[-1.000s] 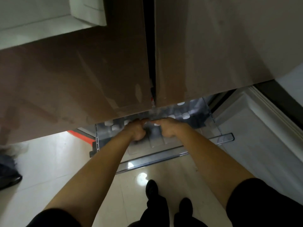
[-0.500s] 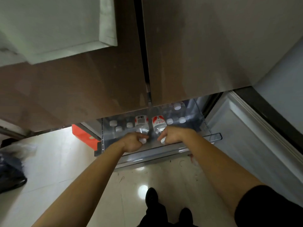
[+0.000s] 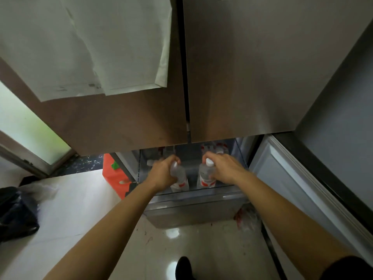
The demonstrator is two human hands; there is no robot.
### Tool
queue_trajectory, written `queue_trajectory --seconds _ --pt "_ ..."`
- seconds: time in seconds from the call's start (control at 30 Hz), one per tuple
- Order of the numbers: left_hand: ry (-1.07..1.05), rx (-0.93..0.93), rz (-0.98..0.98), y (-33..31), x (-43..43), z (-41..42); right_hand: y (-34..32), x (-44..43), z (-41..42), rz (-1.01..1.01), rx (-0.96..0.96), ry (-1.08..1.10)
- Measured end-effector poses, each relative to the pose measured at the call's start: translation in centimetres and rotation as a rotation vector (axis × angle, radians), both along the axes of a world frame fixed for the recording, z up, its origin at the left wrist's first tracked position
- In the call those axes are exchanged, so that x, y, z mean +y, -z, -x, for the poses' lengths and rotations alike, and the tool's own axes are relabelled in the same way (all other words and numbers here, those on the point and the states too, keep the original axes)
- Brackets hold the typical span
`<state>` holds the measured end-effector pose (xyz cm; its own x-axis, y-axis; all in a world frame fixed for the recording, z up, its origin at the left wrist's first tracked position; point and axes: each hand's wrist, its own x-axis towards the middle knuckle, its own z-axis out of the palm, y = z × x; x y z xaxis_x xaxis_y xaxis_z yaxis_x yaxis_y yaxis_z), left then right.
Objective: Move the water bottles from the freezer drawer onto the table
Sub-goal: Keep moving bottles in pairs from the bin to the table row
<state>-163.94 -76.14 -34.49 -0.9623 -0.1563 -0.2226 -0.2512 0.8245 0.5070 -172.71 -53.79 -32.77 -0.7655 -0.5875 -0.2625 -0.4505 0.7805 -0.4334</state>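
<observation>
The freezer drawer [image 3: 193, 203] is pulled out below the two closed brown fridge doors. My left hand [image 3: 163, 174] is wrapped around the upper part of a clear water bottle [image 3: 180, 181] with a red and white label. My right hand [image 3: 224, 168] grips a second such bottle [image 3: 204, 175] near its white cap. Both bottles stand upright over the drawer's front part, apart from each other. More bottles [image 3: 217, 148] with red labels show at the drawer's back, partly hidden under the doors.
An orange-red box [image 3: 115, 176] stands left of the drawer. A black bag [image 3: 16, 215] lies on the glossy tiled floor at far left. An open white door panel [image 3: 298, 190] flanks the drawer on the right. A crumpled plastic bag [image 3: 247, 219] lies near it.
Both hands have closed on a bottle each and raised them upright in the drawer. The view has tilted up, and the drawer's metal front now shows.
</observation>
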Motion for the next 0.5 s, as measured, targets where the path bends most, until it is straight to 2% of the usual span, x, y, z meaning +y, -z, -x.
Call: queue_trajectory --seconds 0.17,0.3,0.4,0.5 --pt "-0.024 0.087 0.037 1.2 1.3 -0.3 0.9 -0.6 -0.9 0.132 -0.087 0.058" --pt "-0.06 0.162 -0.063 2.1 1.0 -0.4 2.8 -0.6 -1.6 0.196 -0.166 0.177" --pt "-0.108 0.151 -0.131 2.7 1.1 -0.1 3.7 -0.3 -1.3 0.132 -0.159 0.195" --pt "-0.121 0.064 -0.212 3.7 0.9 0.2 4.2 -0.4 -1.0 0.196 -0.245 0.199"
